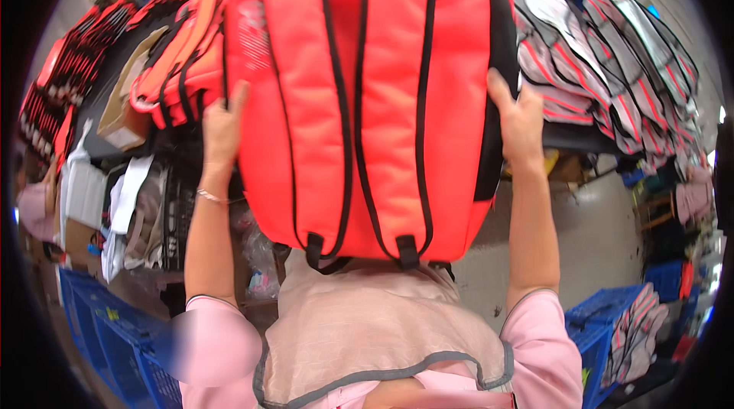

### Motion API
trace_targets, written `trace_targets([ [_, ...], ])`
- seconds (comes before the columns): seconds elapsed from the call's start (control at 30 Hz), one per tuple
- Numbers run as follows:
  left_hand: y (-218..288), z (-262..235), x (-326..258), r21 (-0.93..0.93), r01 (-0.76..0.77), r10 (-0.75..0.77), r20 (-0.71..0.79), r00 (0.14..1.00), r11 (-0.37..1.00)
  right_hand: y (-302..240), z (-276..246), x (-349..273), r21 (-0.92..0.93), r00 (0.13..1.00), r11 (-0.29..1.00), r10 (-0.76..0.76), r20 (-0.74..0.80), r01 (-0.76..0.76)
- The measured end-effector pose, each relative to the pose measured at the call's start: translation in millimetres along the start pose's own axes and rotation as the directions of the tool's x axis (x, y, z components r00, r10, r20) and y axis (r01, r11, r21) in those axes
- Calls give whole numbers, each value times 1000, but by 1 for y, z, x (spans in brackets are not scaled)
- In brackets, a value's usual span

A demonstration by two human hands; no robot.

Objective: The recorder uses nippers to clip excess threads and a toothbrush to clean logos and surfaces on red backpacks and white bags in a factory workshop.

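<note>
Between my two hands hangs a bright red-orange backpack (459, 141), upright, its two padded shoulder straps with black edging facing me. My left hand (223, 128) grips its left side, thumb on the front and the other fingers hidden behind. At the opposite side my right hand (520, 115) holds the black side panel, thumb up against the edge; its fingers are partly out of sight. The backpack's lower end, with black strap ends, is in front of my beige apron (382, 309).
Orange bag pieces (187, 57) lie on the bench at left beside a cardboard box (126, 122). Grey-and-white bags with red trim (566, 57) are piled at right. Blue crates (115, 332) stand low at left and right. Another person in pink (37, 206) is at far left.
</note>
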State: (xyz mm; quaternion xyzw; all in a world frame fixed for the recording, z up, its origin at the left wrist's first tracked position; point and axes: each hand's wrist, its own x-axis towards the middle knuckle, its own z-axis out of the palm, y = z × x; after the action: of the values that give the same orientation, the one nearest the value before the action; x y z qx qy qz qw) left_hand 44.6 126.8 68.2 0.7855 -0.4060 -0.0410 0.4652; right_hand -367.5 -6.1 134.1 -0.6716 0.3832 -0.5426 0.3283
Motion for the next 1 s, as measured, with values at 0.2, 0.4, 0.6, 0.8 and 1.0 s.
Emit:
trace_targets([
  [0.2, -89, 26, -124, 70, 29, -27, -24, 999, 997, 129, 26, -72, -132, 946, 963, 258, 198, -235],
  [0.4, -88, 31, -222, -670, 710, -370, 616, 695, 218, 133, 24, -73, 73, 829, 878, 415, 376, -473],
  [0.6, -37, 5, -179, -682, 632, -156, 625, 765, 369, 101, -19, -47, 73, 897, 955, 241, 370, -287],
  [0.8, 33, -31, -91, -766, 391, 91, 500, 861, 509, 6, -34, 6, 106, 960, 975, 166, 228, -194],
  [1.0, 49, -118, 25, -755, -8, 205, 168, 964, 656, -39, 65, 103, 367, 980, 922, 52, 194, -122],
])
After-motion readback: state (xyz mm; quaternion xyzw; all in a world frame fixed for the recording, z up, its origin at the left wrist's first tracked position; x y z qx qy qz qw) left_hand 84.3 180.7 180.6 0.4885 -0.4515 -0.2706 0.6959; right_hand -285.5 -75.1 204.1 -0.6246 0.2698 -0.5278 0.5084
